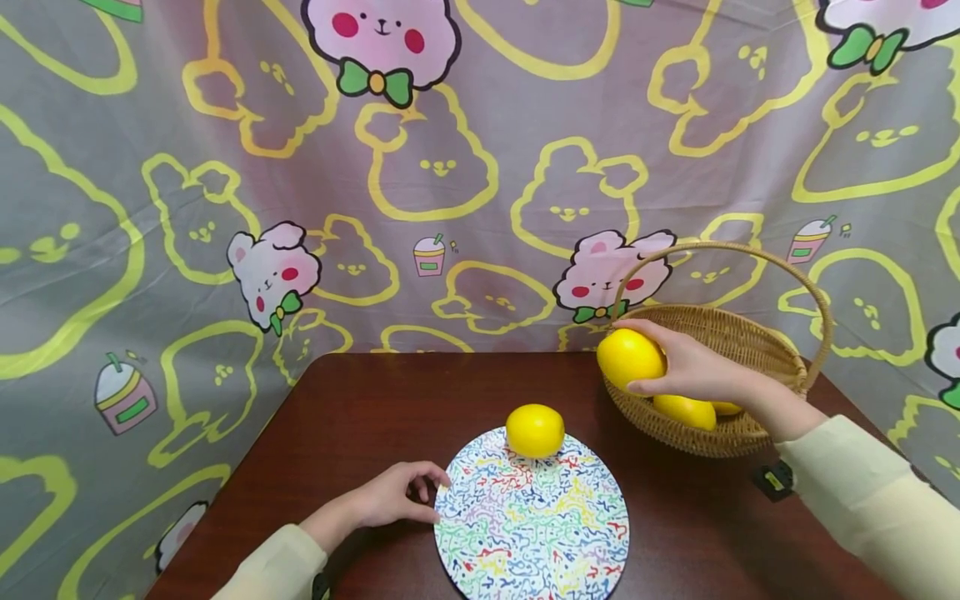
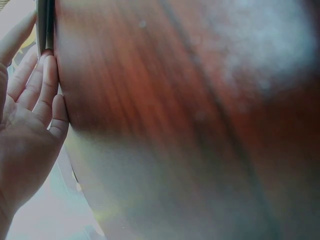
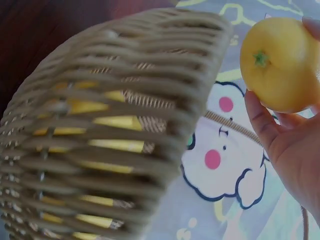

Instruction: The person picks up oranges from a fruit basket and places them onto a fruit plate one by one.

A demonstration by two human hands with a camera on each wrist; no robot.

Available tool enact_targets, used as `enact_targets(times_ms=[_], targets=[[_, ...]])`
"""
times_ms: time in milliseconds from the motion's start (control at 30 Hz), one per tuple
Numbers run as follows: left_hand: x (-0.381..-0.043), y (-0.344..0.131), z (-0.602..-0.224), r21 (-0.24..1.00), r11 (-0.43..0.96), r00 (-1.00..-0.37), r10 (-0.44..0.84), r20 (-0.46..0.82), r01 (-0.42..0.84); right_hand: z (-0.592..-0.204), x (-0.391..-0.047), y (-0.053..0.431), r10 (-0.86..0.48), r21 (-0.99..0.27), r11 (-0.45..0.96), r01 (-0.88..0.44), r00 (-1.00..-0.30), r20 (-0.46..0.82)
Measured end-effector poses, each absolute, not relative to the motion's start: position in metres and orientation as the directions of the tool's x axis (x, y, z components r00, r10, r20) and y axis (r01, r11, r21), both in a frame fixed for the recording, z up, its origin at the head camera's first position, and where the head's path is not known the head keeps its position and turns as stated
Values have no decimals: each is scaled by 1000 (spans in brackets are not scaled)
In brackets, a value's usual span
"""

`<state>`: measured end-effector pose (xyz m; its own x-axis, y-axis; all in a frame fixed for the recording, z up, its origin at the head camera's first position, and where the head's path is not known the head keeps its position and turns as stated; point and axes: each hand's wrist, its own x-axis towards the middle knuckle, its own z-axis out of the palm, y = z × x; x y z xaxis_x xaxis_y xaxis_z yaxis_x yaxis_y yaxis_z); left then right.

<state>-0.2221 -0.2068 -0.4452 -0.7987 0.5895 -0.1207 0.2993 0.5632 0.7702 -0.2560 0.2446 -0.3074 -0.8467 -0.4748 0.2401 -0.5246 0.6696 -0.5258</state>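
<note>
Clearly, the two hands are well apart, each busy with something of its own. The right hand (image 1: 686, 365) is clamped on a yellow fruit (image 1: 630, 358), thumb and fingers curved round it, at the left side of a wicker basket (image 1: 701, 329) near the far right corner of the desk (image 1: 375, 417). From the right wrist, this fruit shows a small green stem end and is apart from the woven rim. More yellow fruit (image 1: 684, 411) lies inside the basket, glimpsed through gaps in the weave, and a thin handle (image 1: 821, 304) arches over it.

Toward the near edge of the desk, around the middle, lies a round board (image 1: 532, 525) covered in multicoloured squiggles. A second yellow fruit (image 1: 535, 431) rests on the part of its rim facing the far edge. The left hand (image 1: 393, 496) touches the board's left rim with loosely extended fingers and thumb. Pale sleeves (image 1: 862, 483) cover both forearms. Behind the far edge hangs a grey cloth (image 1: 465, 237) printed with yellow outlines and white cartoon animals.
</note>
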Motion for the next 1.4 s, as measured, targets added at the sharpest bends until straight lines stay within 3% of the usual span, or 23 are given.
enact_targets(times_ms=[567, 1400], targets=[[-219, -207, -444, 787, 547, -799, 589, -119, 287, -312, -256, 221, -534, -518, 628, -581, -806, 257], [-224, -207, -446, 753, 579, -796, 592, -126, 311, -322, -251, 195, -576, -560, 603, -568, -796, 186]])
